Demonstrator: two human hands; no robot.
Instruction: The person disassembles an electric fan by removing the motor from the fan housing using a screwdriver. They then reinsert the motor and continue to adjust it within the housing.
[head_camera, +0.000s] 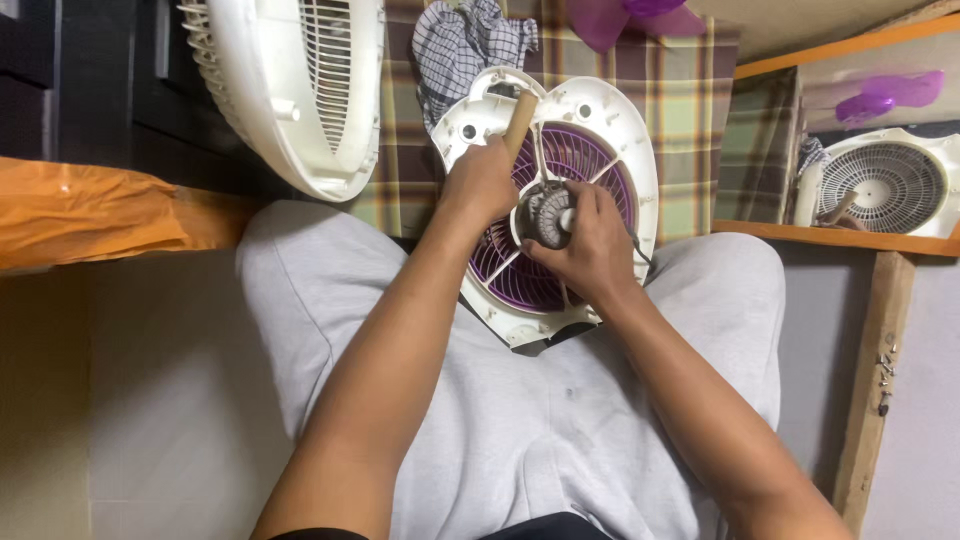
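- Fan housing (600, 130), white with purple grille, rests on the person's lap, tilted against the plaid cloth (690, 100).
- Left hand (480, 185): fingers closed around a wooden tool handle (520, 118).
- Right hand (590, 240): fingers gripping the motor (545, 215) at the hub.
- Housing likely light, brittle plastic; hold by the rim. Motor is dense; grip its body.
- Spare grille (300, 90) sits to the left.
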